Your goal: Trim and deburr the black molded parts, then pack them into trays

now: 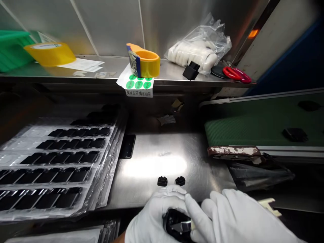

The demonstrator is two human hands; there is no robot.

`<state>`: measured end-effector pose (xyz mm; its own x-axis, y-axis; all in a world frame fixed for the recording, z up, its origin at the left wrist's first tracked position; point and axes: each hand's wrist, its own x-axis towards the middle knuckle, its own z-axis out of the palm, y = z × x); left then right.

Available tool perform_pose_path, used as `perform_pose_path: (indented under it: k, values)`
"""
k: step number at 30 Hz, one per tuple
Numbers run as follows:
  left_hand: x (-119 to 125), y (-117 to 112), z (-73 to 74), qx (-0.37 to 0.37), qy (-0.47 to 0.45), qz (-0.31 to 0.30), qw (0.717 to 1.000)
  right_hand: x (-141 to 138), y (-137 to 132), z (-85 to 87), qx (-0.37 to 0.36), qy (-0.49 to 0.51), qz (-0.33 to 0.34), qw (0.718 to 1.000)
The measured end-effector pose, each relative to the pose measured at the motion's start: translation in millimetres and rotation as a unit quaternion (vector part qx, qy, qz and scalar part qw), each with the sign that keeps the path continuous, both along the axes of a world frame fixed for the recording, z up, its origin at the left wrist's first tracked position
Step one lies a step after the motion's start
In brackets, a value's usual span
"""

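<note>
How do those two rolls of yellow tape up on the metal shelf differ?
The yellow tape roll on the left looks bare, while the yellow tape roll on the right sits in an orange-and-blue dispenser. The left roll lies beside a green plastic bin; the right roll is over a white sheet of round green stickers. Both are on the metal shelf.

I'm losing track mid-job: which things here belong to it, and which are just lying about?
Likely part of it: black case in left hand; metal-tipped tool in right hand; small black pieces; tray of black parts.

Apparently lying about: tape dispenser; tape roll; red-handled tool; plastic bag.
</note>
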<state>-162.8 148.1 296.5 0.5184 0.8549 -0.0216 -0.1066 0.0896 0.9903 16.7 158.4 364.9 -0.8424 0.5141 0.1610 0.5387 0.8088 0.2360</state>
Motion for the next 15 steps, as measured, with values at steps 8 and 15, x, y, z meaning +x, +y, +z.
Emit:
perform_pose_path:
  k: [8, 15]
  values:
    - [-3, -13, 1.0, 0.023, -0.031, 0.022, 0.999, -11, 4, 18.6, -0.066, -0.064, 0.047, 0.995]
    - [1, -32, -4.8, -0.036, -0.017, 0.072, 0.997, -9, -11, -9.9, -0.090, -0.051, -0.004, 0.995]
